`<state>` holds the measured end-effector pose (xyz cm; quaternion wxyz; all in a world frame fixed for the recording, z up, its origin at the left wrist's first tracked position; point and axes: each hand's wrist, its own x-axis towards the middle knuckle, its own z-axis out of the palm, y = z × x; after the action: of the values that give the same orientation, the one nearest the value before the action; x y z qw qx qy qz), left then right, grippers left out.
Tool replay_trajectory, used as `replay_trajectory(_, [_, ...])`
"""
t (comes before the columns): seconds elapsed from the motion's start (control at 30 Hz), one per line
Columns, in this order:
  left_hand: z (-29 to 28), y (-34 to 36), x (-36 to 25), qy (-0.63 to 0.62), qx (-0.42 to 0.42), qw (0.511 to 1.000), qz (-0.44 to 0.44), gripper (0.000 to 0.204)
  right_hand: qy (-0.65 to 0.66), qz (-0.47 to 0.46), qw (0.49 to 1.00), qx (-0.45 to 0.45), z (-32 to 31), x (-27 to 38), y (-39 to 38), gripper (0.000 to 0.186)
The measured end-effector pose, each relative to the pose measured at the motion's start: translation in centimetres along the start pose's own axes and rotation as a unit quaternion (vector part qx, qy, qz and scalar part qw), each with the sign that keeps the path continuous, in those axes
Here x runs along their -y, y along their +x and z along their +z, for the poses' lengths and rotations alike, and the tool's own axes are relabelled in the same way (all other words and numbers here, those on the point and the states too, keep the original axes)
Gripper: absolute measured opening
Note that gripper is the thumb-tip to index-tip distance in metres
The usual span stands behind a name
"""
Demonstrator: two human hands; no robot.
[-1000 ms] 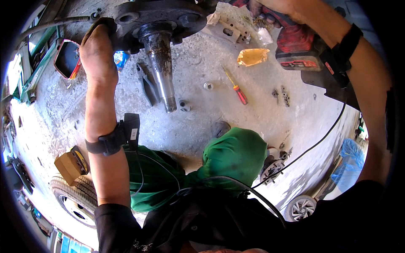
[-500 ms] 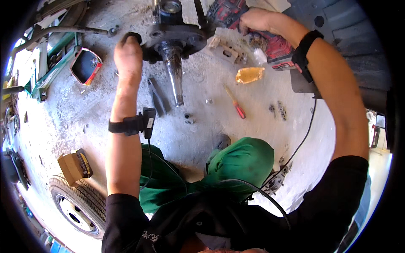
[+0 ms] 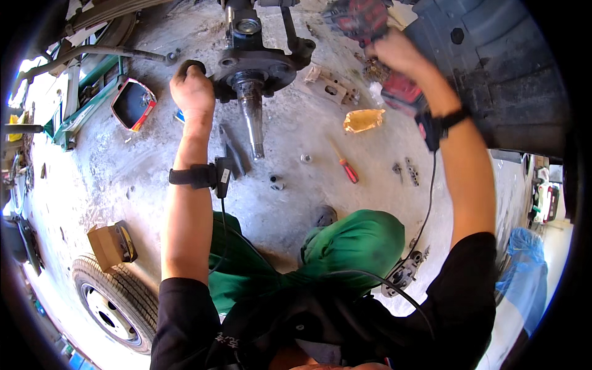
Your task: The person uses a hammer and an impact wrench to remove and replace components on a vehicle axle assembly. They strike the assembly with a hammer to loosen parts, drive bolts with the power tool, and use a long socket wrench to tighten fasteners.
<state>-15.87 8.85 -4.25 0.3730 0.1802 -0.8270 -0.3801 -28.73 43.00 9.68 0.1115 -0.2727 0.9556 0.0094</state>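
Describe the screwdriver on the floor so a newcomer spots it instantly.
Start at the dark steel wheel hub with its long spindle. Right of the spindle tip, on the concrete floor, lies the red-handled screwdriver, the only slim red tool among scattered nuts.

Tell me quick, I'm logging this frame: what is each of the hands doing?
Left hand: closed, gripping the edge of the steering knuckle.
Right hand: closed around a red and black power tool.

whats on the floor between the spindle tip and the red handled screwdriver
In the head view, one small metal nut lies on the concrete between the spindle tip and the red-handled screwdriver; the rest of that stretch is bare floor.
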Motion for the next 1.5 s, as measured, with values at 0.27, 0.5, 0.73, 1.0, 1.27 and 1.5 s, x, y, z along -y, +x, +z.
replay_trajectory(0.27, [0.2,-0.8,-1.4,0.053,-0.064,0.994,0.070,0.018,0.226,0.245,0.940,-0.074,21.8,-0.9,-9.8,0.032])
replay_trajectory(0.5, [0.2,-0.9,-1.7,0.131,-0.068,0.977,0.156,0.014,0.137,0.235,0.961,-0.058,32.5,-2.9,-13.4,0.042])
replay_trajectory(0.73, [0.8,-0.9,0.5,0.023,-0.136,0.987,0.084,0.019,0.215,0.098,0.960,-0.151,24.2,-2.8,-8.4,0.054])
replay_trajectory(1.0, [0.1,-1.2,0.1,0.268,-0.140,0.932,0.199,0.021,0.397,-0.112,0.866,-0.283,13.6,4.5,6.2,0.050])
replay_trajectory(1.27, [-3.6,-0.8,4.0,0.394,-0.098,0.872,0.273,0.020,0.590,-0.173,0.705,-0.352,12.9,3.8,7.2,0.027])
replay_trajectory(1.5, [-6.5,-1.6,5.1,0.262,-0.028,0.935,0.238,0.030,0.566,-0.010,0.651,-0.506,12.4,-4.1,2.4,0.014])
